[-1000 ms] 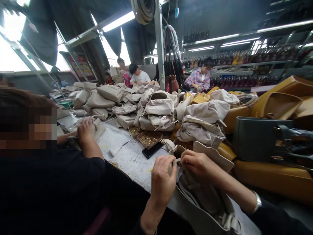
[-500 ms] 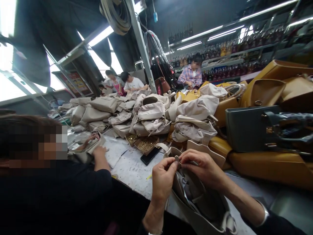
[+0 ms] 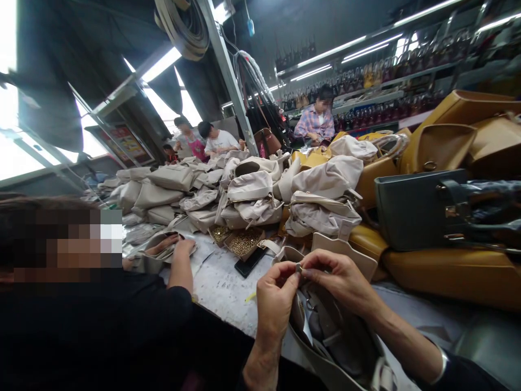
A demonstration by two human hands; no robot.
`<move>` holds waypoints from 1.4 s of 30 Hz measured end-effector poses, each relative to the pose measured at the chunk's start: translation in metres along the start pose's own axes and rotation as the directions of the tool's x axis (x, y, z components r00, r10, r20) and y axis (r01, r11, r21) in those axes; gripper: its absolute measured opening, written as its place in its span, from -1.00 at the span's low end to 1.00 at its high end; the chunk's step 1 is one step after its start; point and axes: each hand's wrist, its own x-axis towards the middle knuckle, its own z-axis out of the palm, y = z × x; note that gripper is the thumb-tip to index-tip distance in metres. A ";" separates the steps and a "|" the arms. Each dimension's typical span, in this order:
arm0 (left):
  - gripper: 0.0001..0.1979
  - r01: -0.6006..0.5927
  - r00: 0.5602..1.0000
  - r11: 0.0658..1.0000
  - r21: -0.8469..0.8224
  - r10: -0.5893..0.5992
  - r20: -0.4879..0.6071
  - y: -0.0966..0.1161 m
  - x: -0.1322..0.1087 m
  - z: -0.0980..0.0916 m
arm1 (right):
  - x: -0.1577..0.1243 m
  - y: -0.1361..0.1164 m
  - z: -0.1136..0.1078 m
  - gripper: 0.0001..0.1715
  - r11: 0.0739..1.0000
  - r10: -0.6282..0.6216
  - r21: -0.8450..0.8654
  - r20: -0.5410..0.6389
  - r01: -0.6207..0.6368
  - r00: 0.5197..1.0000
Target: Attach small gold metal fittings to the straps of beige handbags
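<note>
A beige handbag (image 3: 325,353) stands open on the table in front of me, its dark lining and a white slip inside showing. Over its far rim my left hand (image 3: 277,293) pinches the rounded tip of a small grey tab (image 3: 299,267) between thumb and fingers. Meeting it there, my right hand (image 3: 342,277) is closed in a pinch against the same tab. Whatever small part sits between the right fingertips is mostly hidden. Beyond the hands lies a beige strap (image 3: 269,246), with a stiff beige flap (image 3: 345,252) behind the right hand.
Cardboard boxes of small gold metal parts (image 3: 244,241) and a black phone (image 3: 249,263) lie ahead. Piled beige bags (image 3: 252,187) fill the table's back. Mustard bags (image 3: 451,277) and a dark green bag (image 3: 419,209) crowd the right. A co-worker (image 3: 93,326) handles a bag at left.
Both my hands remain pinched together at the tab, the tip now showing less between them. At left, the co-worker's hands and bag have shifted right. The view has moved slightly.
</note>
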 end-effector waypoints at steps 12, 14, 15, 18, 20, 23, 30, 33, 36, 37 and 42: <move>-0.86 -0.014 1.000 0.999 0.029 0.013 0.003 -0.002 -0.004 -0.001 | 0.001 0.003 0.002 -0.74 0.999 0.038 0.032 0.000 -0.038 0.999; -0.86 -0.019 1.000 0.999 0.035 0.019 -0.002 -0.002 -0.004 -0.001 | 0.001 0.003 0.002 -0.74 0.998 0.045 0.043 0.002 -0.045 0.999; -0.85 -0.022 1.000 0.999 0.037 0.022 -0.002 -0.002 -0.005 -0.001 | 0.001 0.003 0.002 -0.73 0.997 0.050 0.051 0.002 -0.051 0.999; -0.85 -0.056 0.998 0.996 0.067 0.057 -0.006 -0.004 -0.004 -0.002 | 0.001 0.005 0.002 -0.72 0.993 0.077 0.092 0.011 -0.077 0.997; -0.87 -0.102 0.994 0.989 0.109 0.105 -0.016 -0.004 -0.003 -0.003 | 0.002 0.006 0.002 -0.70 0.984 0.106 0.139 0.027 -0.109 0.994; -0.89 -0.162 0.985 0.975 0.150 0.168 -0.026 -0.004 -0.002 -0.003 | 0.003 0.007 0.002 -0.69 0.972 0.147 0.181 0.042 -0.152 0.988; -0.89 -0.286 0.945 0.932 0.222 0.313 -0.094 -0.007 -0.010 0.000 | 0.002 -0.002 0.007 -0.68 0.978 0.145 0.153 0.011 -0.145 0.989; -0.91 -0.345 0.922 0.913 0.218 0.373 -0.102 -0.010 -0.010 0.000 | 0.000 -0.002 0.009 -0.67 0.981 0.141 0.133 -0.005 -0.140 0.990; -0.93 -0.283 0.951 0.945 0.164 0.298 -0.077 -0.012 -0.006 -0.001 | 0.000 0.003 0.009 -0.67 0.987 0.125 0.107 -0.009 -0.123 0.992; -0.93 -0.246 0.963 0.958 0.144 0.258 -0.072 -0.012 -0.005 -0.002 | 0.001 0.004 0.009 -0.68 0.988 0.117 0.100 -0.014 -0.115 0.993; -0.94 -0.188 0.980 0.976 0.108 0.194 -0.046 -0.013 -0.005 -0.006 | 0.001 0.014 0.009 -0.71 0.992 0.058 0.111 0.004 -0.058 0.998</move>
